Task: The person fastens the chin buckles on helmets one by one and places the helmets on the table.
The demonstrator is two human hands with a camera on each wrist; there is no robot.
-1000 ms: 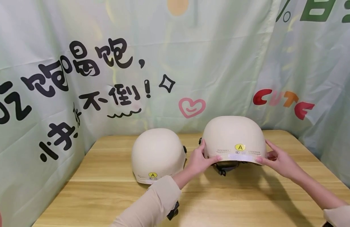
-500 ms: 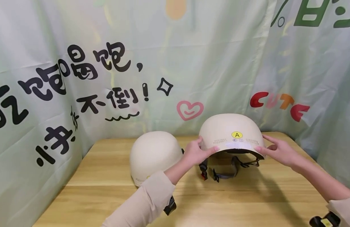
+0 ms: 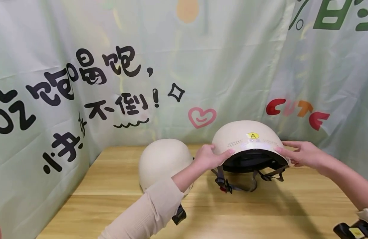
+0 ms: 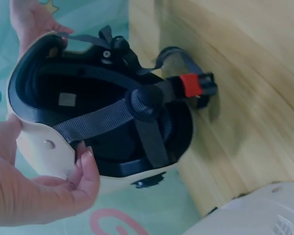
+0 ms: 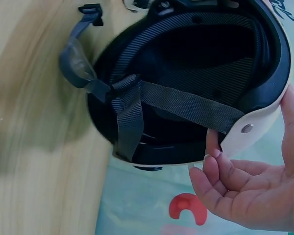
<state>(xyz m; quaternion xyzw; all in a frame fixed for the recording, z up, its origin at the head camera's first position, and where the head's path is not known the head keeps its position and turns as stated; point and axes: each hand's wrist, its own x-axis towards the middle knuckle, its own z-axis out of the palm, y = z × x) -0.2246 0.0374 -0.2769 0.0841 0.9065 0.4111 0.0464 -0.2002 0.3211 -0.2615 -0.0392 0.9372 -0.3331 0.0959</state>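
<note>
A cream helmet [image 3: 246,132] with a yellow "A" sticker is held tilted above the right part of the table, its front rim raised so the black lining [image 3: 252,161] shows. My left hand [image 3: 209,157] grips its left side, thumb on the front rim. On the opposite side my right hand [image 3: 306,155] holds it the same way; in the right wrist view, fingertips curl under the shell edge by the strap [image 5: 191,107]. Grey chin straps hang below, with a red-and-black buckle [image 4: 193,85] in the left wrist view. A second cream helmet [image 3: 164,162] rests on the table, partly behind my left forearm.
The wooden table [image 3: 106,199] reaches back to a pale green printed curtain [image 3: 231,66] with lettering and a pink heart. The curtain also closes in the left and right sides. A black wrist camera [image 3: 354,230] sits on the right wrist.
The held helmet has tipped back, its front rim turning up, so its lining and hanging straps have come into view. Both hands keep their hold. The other helmet stays in place.
</note>
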